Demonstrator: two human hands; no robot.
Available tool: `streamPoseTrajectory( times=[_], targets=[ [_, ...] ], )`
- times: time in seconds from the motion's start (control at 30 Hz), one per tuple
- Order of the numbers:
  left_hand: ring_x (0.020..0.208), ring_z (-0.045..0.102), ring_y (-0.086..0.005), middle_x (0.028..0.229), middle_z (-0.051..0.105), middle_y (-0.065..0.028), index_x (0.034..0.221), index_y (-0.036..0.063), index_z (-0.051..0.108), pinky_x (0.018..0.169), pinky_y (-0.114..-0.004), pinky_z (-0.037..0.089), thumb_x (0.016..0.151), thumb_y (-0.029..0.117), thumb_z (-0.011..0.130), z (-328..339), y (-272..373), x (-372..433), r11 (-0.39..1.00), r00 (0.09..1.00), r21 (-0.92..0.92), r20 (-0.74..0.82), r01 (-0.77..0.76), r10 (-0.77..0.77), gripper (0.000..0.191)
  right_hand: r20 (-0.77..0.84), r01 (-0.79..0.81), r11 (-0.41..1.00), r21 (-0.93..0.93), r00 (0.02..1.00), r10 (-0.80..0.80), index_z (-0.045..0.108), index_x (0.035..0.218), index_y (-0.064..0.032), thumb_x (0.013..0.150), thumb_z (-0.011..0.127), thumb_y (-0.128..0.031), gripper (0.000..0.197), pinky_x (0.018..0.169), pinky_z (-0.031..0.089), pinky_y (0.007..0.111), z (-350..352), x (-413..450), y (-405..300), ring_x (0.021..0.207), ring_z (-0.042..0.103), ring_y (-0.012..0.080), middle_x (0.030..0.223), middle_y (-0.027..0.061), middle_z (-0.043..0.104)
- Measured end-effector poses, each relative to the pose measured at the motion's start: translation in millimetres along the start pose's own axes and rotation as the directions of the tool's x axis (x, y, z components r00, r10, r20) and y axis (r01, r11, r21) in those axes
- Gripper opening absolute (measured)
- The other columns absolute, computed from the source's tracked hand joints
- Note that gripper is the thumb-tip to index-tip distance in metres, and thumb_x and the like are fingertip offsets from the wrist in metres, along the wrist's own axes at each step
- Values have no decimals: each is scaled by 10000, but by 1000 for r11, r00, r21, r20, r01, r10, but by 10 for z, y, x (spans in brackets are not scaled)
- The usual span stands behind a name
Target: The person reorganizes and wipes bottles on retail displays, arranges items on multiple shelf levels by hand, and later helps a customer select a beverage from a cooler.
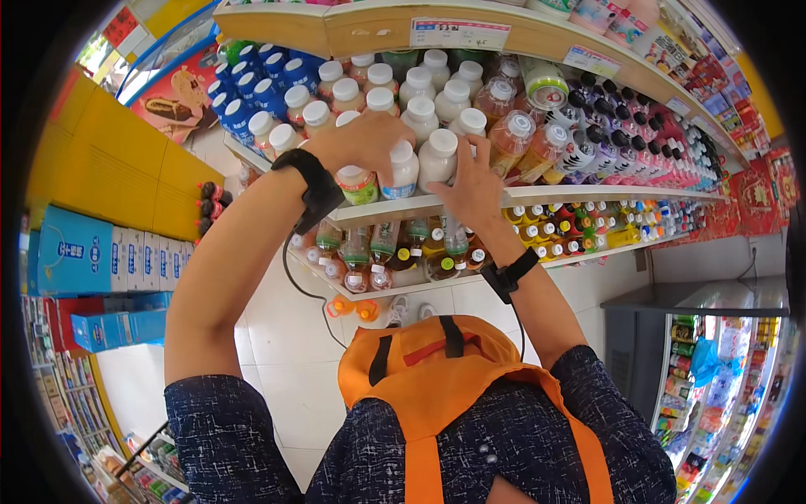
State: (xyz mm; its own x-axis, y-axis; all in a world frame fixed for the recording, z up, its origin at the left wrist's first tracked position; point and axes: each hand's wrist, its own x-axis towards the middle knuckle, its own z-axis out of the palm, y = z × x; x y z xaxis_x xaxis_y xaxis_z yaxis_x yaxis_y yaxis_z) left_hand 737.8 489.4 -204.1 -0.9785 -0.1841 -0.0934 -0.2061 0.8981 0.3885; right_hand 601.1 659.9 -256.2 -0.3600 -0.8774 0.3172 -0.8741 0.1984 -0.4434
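My left hand (pixel 365 142) reaches over the front of a shelf of drinks. Its thumb and fingers are around a white-capped bottle with a blue and white label (pixel 400 173). Right beside it stands a plain-looking white bottle (pixel 437 157). My right hand (pixel 472 183) curls about that one, thumb across its lower front and fingers along its right side. A bottle with a green and red label (pixel 359 188) is just left of my left thumb. More white-capped bottles (pixel 419 85) stand in rows behind, partly hidden by my left hand.
Blue-capped bottles (pixel 252 85) fill the shelf's left end; orange drinks (pixel 509 142) and black-capped bottles (pixel 576 148) stand to the right. A shelf board with price tags (pixel 378 33) overhangs them. Below is a lower shelf of bottles (pixel 384 242). A cable (pixel 296 283) hangs from my left wrist.
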Motion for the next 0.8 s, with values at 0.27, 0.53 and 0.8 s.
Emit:
streamPoseTrajectory(
  times=[0.27,0.53,0.8],
  targets=[
    [1055,547,-331,1019,611,-154,1114,46,563,924,-417,414,528,148,791,83,174,-114,981,992,149,-12,128,-128,637,25,-86,992,93,996,84,310,1367,-107,655,804,-169,869,723,514,468,-31,-229,-124,990,566,388,1269,153,369],
    [1056,529,-309,1063,590,-111,1132,55,558,989,-438,348,711,105,729,119,646,-1169,998,745,-67,-665,-9,-38,458,541,-398,848,350,825,164,619,1091,-34,764,721,-228,394,688,491,289,-103,-1066,-232,720,613,161,804,78,637],
    [1020,614,-241,1091,644,-120,1212,18,545,838,-342,488,815,279,723,902,341,-3569,692,905,-707,-188,145,-381,507,753,-572,498,652,565,-337,622,1074,-35,866,628,-185,257,815,443,258,619,-1337,-2300,907,546,108,944,13,617]
  ],
)
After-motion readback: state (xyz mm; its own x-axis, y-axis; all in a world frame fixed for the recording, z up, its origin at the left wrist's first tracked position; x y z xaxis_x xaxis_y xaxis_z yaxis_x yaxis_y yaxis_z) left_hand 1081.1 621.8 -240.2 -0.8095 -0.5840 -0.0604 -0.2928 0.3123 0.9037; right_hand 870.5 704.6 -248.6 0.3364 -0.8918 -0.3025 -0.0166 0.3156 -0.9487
